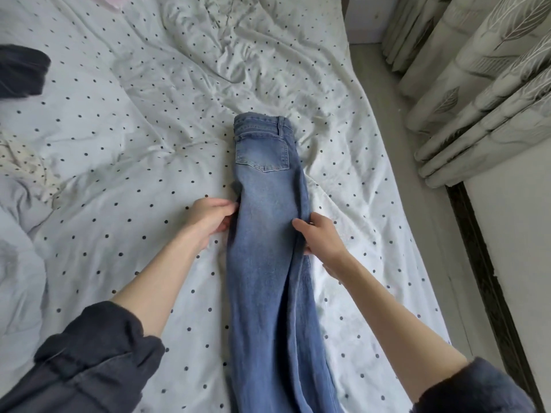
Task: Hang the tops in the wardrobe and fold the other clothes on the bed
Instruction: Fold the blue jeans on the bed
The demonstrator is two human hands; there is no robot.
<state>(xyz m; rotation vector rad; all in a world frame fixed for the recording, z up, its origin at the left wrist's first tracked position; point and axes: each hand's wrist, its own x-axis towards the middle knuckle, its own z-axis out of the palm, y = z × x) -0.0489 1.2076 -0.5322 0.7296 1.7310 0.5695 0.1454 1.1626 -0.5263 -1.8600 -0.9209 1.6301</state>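
Rolled dark sleeves (98, 356) frame my arms over the dotted bed sheet (125, 138), curtains (483, 84) hanging at right. Blue jeans (268, 234), folded lengthwise, pocket up, lie mid-bed; my left hand (210, 219) and right hand (320, 236) pinch their edges.

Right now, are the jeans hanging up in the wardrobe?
No, the jeans lie flat on the dotted bed sheet, with the left hand and right hand gripping their two sides.
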